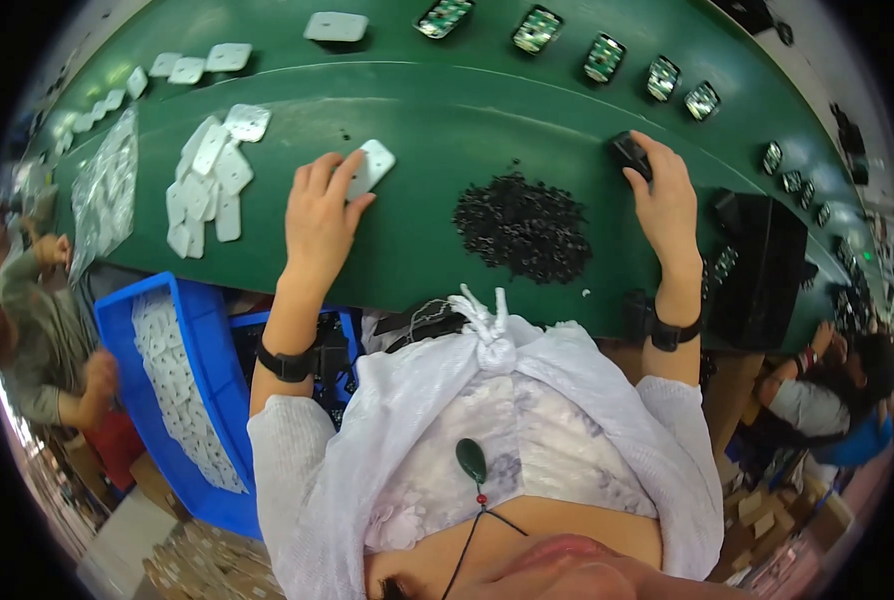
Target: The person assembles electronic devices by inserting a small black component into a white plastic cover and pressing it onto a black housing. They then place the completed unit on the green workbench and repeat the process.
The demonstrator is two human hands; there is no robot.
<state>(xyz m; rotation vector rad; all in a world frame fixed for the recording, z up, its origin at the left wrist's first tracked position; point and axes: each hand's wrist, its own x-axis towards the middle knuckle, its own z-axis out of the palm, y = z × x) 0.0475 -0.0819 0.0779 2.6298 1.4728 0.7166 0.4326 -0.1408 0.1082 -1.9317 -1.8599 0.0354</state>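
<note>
My left hand (319,215) has its thumb and fingers at the lower left end of a white plastic cover (376,162), gripping it near the belt surface. Small holes show in the cover. Over to the right, my right hand (664,195) holds a small black plastic case (629,154) by its side; the palm hides part of it. Between the hands lies a heap of small black parts (522,228), too fine to tell one by one. A pile of similar white covers (207,180) is spread left of my left hand.
Green circuit boards in black cases (604,58) stand in a row along the green belt (417,85), with white pieces (335,27) farther left. A clear bag (107,185) and a blue bin (202,345) are at left. A black box (764,265) stands at right. Other people sit both sides.
</note>
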